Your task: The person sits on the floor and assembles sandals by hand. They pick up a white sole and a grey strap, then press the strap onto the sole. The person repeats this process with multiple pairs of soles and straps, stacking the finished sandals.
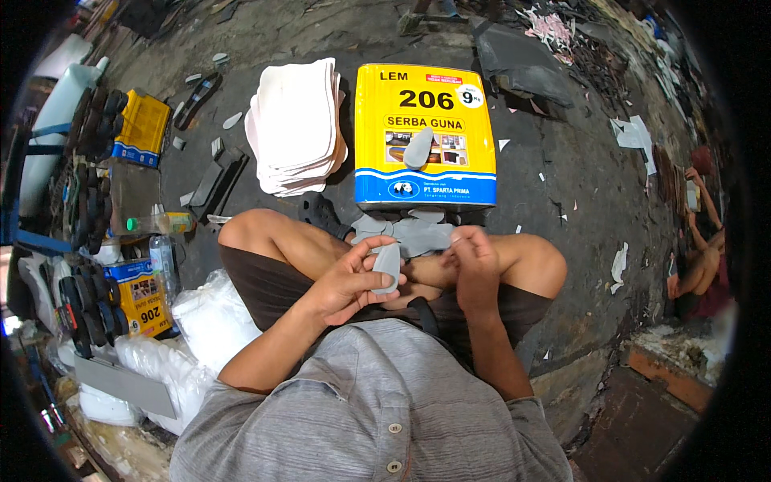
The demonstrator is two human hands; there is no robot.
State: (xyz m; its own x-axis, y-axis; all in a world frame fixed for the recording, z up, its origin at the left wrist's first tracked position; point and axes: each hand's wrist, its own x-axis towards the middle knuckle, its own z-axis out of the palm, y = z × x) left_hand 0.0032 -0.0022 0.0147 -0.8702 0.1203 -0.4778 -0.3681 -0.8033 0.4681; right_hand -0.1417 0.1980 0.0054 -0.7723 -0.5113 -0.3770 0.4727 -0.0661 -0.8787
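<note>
At frame centre, a small grey rounded foam piece [388, 266] is pinched in the left hand [351, 281], face up for handling; the right hand [475, 261] is curled shut, nothing visibly held, beside the loose grey pieces [414, 233].

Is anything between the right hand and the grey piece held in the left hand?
Nothing visible. The left hand holds the grey piece upright over the lap, and the right hand sits just beside it with only open space between them.

Matt grey foam piece [388, 265], glossy metal tin [424, 145]

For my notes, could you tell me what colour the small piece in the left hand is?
Grey; the small piece shows best in the head view.
</note>
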